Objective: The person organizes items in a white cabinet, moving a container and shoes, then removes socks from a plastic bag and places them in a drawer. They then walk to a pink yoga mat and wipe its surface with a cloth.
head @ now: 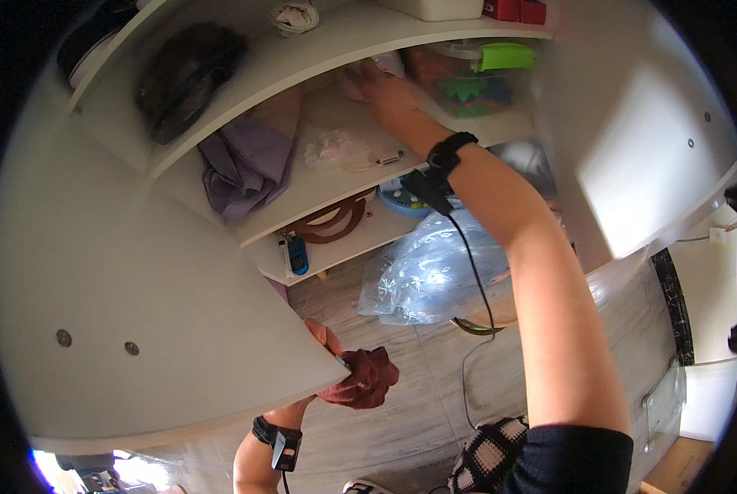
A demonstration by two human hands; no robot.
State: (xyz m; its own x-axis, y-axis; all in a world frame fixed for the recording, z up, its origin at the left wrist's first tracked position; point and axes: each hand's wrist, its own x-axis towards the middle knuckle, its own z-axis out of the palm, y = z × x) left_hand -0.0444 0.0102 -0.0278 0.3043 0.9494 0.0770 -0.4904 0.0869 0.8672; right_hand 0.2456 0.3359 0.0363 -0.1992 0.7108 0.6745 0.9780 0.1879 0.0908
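Note:
My left hand point(323, 336) is at the corner of an open white cabinet door point(177, 296), partly hidden by it. In that hand is a crumpled dark red cloth point(368, 380), pressed around the door's edge. My right hand point(378, 86) reaches deep onto the cabinet's middle shelf point(337, 114). It touches a pale, blurred item point(390, 63) at the back; whether the fingers grip it is unclear. Nearer on that shelf lie a clear crinkled plastic piece point(337, 148) and a small clear tube-like item point(390, 159).
Left on the shelf hangs grey-purple fabric point(251, 154); right stands a clear box with a green latch point(506, 57). Below are brown rings point(337, 225) and a blue device point(297, 254). A clear plastic bag point(430, 278) bulges over the floor. A cable point(473, 265) trails from my right wrist.

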